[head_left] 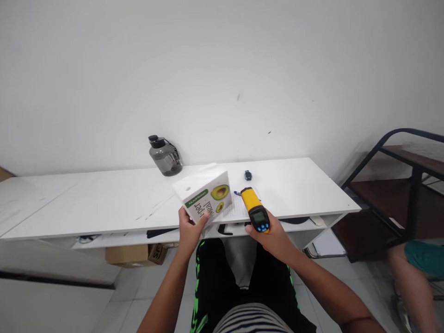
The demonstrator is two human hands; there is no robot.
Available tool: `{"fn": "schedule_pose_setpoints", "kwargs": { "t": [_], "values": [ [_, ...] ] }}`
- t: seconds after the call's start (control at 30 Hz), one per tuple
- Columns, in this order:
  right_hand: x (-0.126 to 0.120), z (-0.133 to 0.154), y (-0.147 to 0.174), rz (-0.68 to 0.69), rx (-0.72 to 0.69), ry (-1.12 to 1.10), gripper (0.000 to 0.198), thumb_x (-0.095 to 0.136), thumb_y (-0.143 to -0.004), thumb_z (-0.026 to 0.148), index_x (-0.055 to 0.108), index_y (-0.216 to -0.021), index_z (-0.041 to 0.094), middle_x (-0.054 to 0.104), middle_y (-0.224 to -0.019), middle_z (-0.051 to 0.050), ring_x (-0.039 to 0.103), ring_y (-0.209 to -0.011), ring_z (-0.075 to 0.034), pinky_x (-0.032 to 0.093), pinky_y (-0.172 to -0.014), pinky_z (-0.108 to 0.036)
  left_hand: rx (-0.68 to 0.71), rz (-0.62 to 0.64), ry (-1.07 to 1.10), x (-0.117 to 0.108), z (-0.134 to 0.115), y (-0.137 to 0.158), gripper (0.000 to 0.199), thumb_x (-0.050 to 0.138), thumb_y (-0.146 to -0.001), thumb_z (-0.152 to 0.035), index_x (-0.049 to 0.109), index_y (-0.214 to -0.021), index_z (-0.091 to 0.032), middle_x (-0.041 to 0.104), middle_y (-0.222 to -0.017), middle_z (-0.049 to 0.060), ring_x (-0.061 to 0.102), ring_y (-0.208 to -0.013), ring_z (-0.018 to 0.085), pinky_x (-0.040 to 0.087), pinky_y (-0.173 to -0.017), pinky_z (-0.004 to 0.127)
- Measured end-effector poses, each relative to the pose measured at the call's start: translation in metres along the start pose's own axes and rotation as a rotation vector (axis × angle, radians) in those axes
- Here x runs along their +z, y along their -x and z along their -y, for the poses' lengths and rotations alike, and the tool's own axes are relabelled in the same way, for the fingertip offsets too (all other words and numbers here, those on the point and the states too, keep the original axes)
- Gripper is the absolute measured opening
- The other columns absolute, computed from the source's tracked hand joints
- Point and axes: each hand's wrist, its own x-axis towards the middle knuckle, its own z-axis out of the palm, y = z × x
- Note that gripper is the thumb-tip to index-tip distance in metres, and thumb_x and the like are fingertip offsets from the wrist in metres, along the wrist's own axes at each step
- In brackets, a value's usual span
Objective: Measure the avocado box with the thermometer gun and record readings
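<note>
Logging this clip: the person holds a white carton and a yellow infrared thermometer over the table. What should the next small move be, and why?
Probably tilt the yellow thermometer left toward the carton. The right hand grips it with its nose pointing away over the table, past the carton, which the left hand holds up beside it.

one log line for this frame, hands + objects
left hand: holds white avocado box | right hand: holds yellow infrared thermometer | white desk: grey water bottle

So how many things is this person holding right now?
2: a white avocado-print box in the left hand, and a yellow infrared thermometer in the right hand, both above the table's front edge.
</note>
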Motion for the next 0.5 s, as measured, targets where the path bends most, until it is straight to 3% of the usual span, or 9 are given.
{"fn": "schedule_pose_setpoints", "kwargs": {
  "t": [0.23,0.5],
  "values": [
    [-0.004,-0.002,-0.01,-0.075,0.003,-0.052,0.035,0.066,-0.075,0.044,0.055,-0.099,0.021,0.055,-0.085,0.0,0.05,-0.075,-0.014,0.044,-0.067,-0.025,0.06,-0.186,-0.143,-0.012,0.041,-0.052,0.065,0.078,-0.061,-0.039,0.037,-0.107,-0.021,0.055,-0.111,0.009,0.059,-0.103,0.022,0.053,-0.085,0.038],
    [-0.009,-0.001,-0.018,-0.141,0.008,-0.019,0.039,0.066,-0.074,0.044,0.055,-0.102,0.019,0.055,-0.083,0.0,0.049,-0.072,-0.014,0.043,-0.065,-0.026,-0.027,-0.212,-0.26,-0.017,0.079,-0.072,0.071,0.077,-0.062,-0.045,0.032,-0.11,-0.02,0.052,-0.118,0.013,0.056,-0.111,0.025,0.049,-0.092,0.043]
  ]
}}
